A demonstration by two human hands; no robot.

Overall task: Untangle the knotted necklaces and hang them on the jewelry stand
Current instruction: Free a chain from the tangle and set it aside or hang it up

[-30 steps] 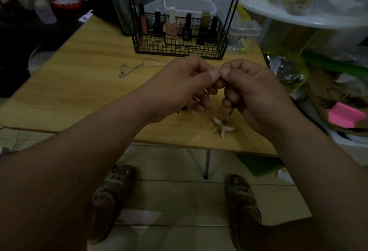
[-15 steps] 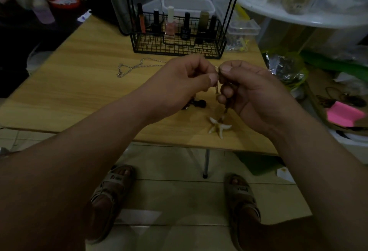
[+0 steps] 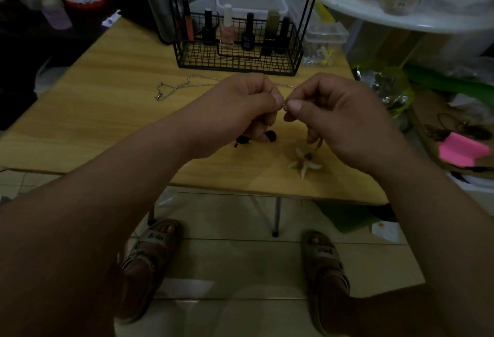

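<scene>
Both hands are raised a little above the wooden table, close together, with the fingers curled. The left hand and the right hand each pinch, between thumb and forefinger, a small metal piece that shows in the narrow gap between the two thumbs. If it is a clasp or a ring, I cannot tell. The thumbs are almost touching.

From under the lower fingers of the right hand a thin cord hangs down to a pale starfish pendant, which lies on the table near the front edge. Just under the left hand some dark beads lie on the table, partly hidden by the fingers.

A silver chain necklace lies loose on the table to the left of the hands. It runs behind the left hand, and a short part of it appears again above the gap between the hands. How it joins the pinched piece is not visible.

Behind the hands stands the black wire jewelry stand, with thin upright rods that go out of the view at the top. Its basket base holds several nail polish bottles. A white plastic container is behind it. At the right, off the table, lies a pink pad of sticky notes.
</scene>
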